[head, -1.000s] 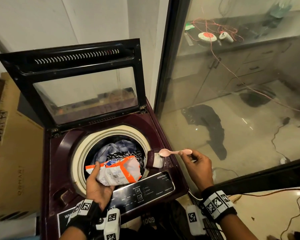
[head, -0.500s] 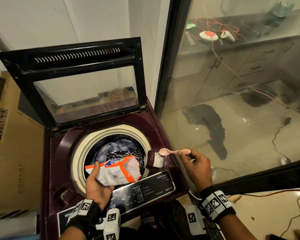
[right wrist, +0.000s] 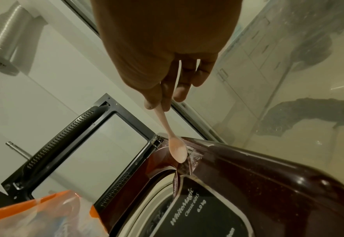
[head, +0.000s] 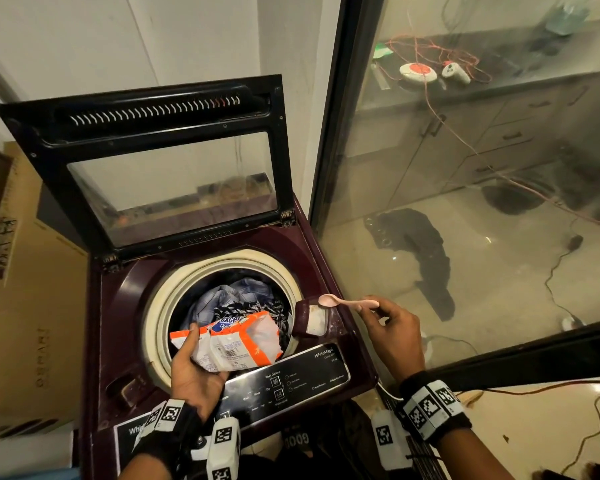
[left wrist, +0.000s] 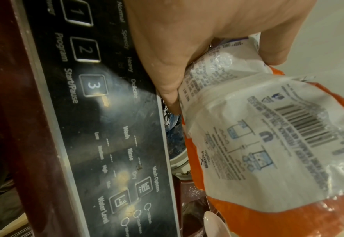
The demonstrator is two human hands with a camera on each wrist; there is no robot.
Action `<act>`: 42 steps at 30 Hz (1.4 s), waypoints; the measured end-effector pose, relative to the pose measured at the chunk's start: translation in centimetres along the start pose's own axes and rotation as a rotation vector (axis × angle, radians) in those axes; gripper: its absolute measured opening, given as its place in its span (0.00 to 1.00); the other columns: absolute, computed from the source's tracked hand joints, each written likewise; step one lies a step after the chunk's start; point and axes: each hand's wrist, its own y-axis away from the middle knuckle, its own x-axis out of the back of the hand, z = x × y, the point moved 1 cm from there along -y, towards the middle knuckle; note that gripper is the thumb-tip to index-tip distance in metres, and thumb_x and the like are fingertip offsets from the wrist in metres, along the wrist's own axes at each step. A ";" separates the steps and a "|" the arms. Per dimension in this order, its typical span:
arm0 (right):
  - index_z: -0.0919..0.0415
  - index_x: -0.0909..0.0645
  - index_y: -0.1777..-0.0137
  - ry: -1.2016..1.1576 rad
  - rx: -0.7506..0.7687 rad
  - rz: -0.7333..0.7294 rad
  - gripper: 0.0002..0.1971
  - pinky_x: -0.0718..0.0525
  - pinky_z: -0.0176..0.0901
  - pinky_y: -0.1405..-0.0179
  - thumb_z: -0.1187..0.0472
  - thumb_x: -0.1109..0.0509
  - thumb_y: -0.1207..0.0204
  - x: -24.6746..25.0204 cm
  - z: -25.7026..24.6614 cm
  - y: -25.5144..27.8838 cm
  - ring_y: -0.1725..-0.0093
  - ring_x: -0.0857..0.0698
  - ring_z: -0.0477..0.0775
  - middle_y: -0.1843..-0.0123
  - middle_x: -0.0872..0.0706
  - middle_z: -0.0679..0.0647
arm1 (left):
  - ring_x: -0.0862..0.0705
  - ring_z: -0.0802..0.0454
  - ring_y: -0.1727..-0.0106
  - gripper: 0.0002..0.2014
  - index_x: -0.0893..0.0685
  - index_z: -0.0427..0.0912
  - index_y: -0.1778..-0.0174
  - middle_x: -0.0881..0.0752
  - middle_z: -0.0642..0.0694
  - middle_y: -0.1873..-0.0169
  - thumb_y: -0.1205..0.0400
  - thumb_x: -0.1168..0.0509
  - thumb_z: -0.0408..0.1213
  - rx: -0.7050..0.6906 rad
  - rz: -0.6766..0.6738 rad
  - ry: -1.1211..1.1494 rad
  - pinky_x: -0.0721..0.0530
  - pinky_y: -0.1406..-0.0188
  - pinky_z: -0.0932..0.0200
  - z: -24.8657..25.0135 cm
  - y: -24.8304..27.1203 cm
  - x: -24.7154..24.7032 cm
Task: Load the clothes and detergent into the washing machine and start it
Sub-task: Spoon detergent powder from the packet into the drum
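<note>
Mostly hidden, the clothes (head: pixel 238 299) lie in the drum of the maroon top-loading washing machine (head: pixel 118 327), its glass lid (head: pixel 160 161) standing open; only a pale blue garment and a black-and-white patterned one show past the orange and white detergent packet (head: pixel 236 341). The left hand (head: pixel 194 372) grips that packet over the front of the drum opening, thumb on top and fingers curled beneath, out of the head view. The left wrist view adds what the head camera blurs: the packet's barcode and washing pictograms, and the control panel (left wrist: pixel 110 128) with buttons numbered 1, 2 and 3, the third marked Start/Pause. Much of the panel's smaller print is hard to read.

The right hand (head: pixel 392 330) pinches the handle of a pink plastic spoon (head: pixel 343 301) between thumb and fingers, the bowl over the small detergent compartment (head: pixel 314 318) at the drum's right edge. Something whitish lies in that compartment; whether any powder sits in the spoon cannot be told. From the right wrist view the spoon points down at the machine's rim, where pale specks are scattered, and the label reads WhiteMagic Classic.

A cardboard box (head: pixel 25 306) stands to the left, cut off by the frame. Behind the glass partition (head: pixel 465 202) on the right, a dark cloth lies on the floor.
</note>
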 end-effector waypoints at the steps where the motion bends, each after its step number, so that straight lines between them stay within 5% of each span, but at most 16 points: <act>1: 0.43 0.07 0.48 -0.019 -0.008 0.001 0.05 0.10 0.52 0.53 0.52 0.23 0.22 0.1 -0.1 0.0 0.56 0.12 0.43 0.57 0.08 0.42 | 0.08 0.46 0.54 0.19 0.11 0.44 0.46 0.08 0.42 0.51 0.28 0.27 0.52 -0.003 -0.005 -0.006 0.14 0.44 0.39 0.0 -0.1 0.1; 5: 0.42 0.08 0.49 -0.019 -0.018 -0.031 0.05 0.10 0.50 0.55 0.51 0.24 0.21 0.1 -0.3 0.2 0.55 0.12 0.43 0.57 0.07 0.41 | 0.08 0.47 0.55 0.17 0.12 0.45 0.46 0.08 0.43 0.53 0.24 0.30 0.52 -0.008 -0.005 -0.013 0.12 0.47 0.41 0.0 0.0 0.1; 10: 0.44 0.09 0.52 -0.252 -0.097 -0.031 0.08 0.12 0.36 0.59 0.60 0.22 0.22 0.7 -2.2 0.7 0.59 0.10 0.38 0.60 0.07 0.46 | 0.07 0.47 0.58 0.18 0.05 0.45 0.62 0.07 0.43 0.57 0.17 0.35 0.51 0.002 0.019 0.005 0.13 0.49 0.39 0.0 0.3 0.2; 14: 0.56 0.09 0.49 -0.510 -0.146 -0.006 0.05 0.10 0.34 0.57 0.65 0.22 0.22 1.4 -4.7 0.9 0.57 0.07 0.42 0.58 0.05 0.47 | 0.07 0.46 0.56 0.13 0.08 0.45 0.55 0.08 0.43 0.53 0.22 0.31 0.51 -0.003 0.003 0.026 0.12 0.48 0.39 0.7 1.1 -0.1; 18: 0.66 0.11 0.49 -0.727 -0.132 -0.115 0.05 0.15 0.27 0.66 0.72 0.26 0.21 1.6 -8.6 1.0 0.66 0.11 0.38 0.64 0.06 0.48 | 0.08 0.44 0.53 0.19 0.10 0.44 0.47 0.10 0.40 0.47 0.26 0.29 0.53 0.013 0.007 0.052 0.11 0.47 0.38 1.2 1.8 0.1; 20: 0.68 0.11 0.48 -0.732 -0.089 -0.262 0.06 0.13 0.32 0.60 0.74 0.26 0.22 0.7 -10.7 1.3 0.62 0.10 0.42 0.61 0.05 0.53 | 0.09 0.42 0.47 0.25 0.14 0.42 0.37 0.11 0.38 0.43 0.24 0.30 0.56 0.028 0.010 0.067 0.14 0.43 0.34 1.5 2.4 -0.1; 23: 0.54 0.07 0.50 -0.512 0.077 -0.472 0.08 0.15 0.42 0.52 0.67 0.21 0.24 -1.8 -13.1 2.3 0.57 0.12 0.48 0.55 0.06 0.58 | 0.13 0.37 0.39 0.31 0.17 0.39 0.32 0.12 0.34 0.38 0.22 0.33 0.59 0.038 -0.021 0.092 0.18 0.40 0.28 1.9 3.7 -0.4; 25: 0.49 0.08 0.44 -0.408 0.194 -0.640 0.11 0.18 0.36 0.51 0.63 0.20 0.23 -3.6 -14.3 3.4 0.54 0.13 0.42 0.52 0.06 0.52 | 0.15 0.33 0.36 0.33 0.18 0.36 0.31 0.14 0.32 0.36 0.20 0.36 0.61 0.036 -0.068 0.111 0.19 0.38 0.27 2.3 4.8 -0.5; 27: 0.51 0.14 0.33 -0.365 0.295 -0.734 0.21 0.21 0.29 0.46 0.59 0.17 0.26 -4.6 -15.8 4.5 0.43 0.14 0.37 0.39 0.10 0.45 | 0.16 0.29 0.35 0.34 0.17 0.33 0.32 0.15 0.29 0.36 0.18 0.39 0.62 0.019 -0.115 0.145 0.20 0.35 0.26 3.1 5.9 -0.3; 30: 0.42 0.29 0.19 -0.268 0.372 -0.845 0.48 0.27 0.37 0.24 0.46 0.11 0.39 -5.7 -16.7 5.7 0.21 0.25 0.40 0.21 0.25 0.41 | 0.16 0.31 0.33 0.35 0.17 0.33 0.31 0.16 0.29 0.34 0.20 0.37 0.61 -0.041 -0.080 0.172 0.23 0.32 0.26 4.7 7.5 0.9; 33: 0.34 0.38 0.16 -0.050 0.484 -0.942 0.54 0.31 0.45 0.17 0.38 0.12 0.41 -7.7 -17.2 7.4 0.17 0.32 0.38 0.17 0.31 0.38 | 0.20 0.28 0.30 0.39 0.21 0.32 0.27 0.18 0.28 0.31 0.21 0.37 0.64 -0.060 -0.079 0.180 0.31 0.25 0.26 5.8 9.2 2.6; 37: 0.36 0.22 0.27 -0.141 0.538 -0.861 0.30 0.17 0.48 0.30 0.54 0.18 0.28 -10.2 -18.5 9.4 0.34 0.15 0.36 0.34 0.13 0.32 | 0.18 0.26 0.32 0.39 0.13 0.39 0.34 0.16 0.29 0.34 0.22 0.44 0.71 0.011 -0.076 0.087 0.26 0.31 0.23 6.9 11.9 5.3; 39: 0.38 0.17 0.35 -0.213 0.487 -0.815 0.22 0.14 0.46 0.40 0.59 0.20 0.25 -10.8 -19.1 9.9 0.47 0.11 0.38 0.50 0.09 0.33 | 0.17 0.34 0.33 0.36 0.13 0.47 0.35 0.13 0.36 0.36 0.23 0.45 0.72 0.013 -0.048 -0.108 0.25 0.34 0.30 7.7 13.1 6.7; 42: 0.46 0.16 0.38 -0.354 0.363 -0.850 0.19 0.15 0.42 0.54 0.65 0.20 0.25 -11.7 -19.7 10.2 0.63 0.16 0.41 0.67 0.16 0.39 | 0.11 0.54 0.49 0.23 0.18 0.51 0.31 0.09 0.49 0.46 0.23 0.36 0.47 -0.163 0.017 -0.217 0.20 0.49 0.54 8.3 13.9 8.8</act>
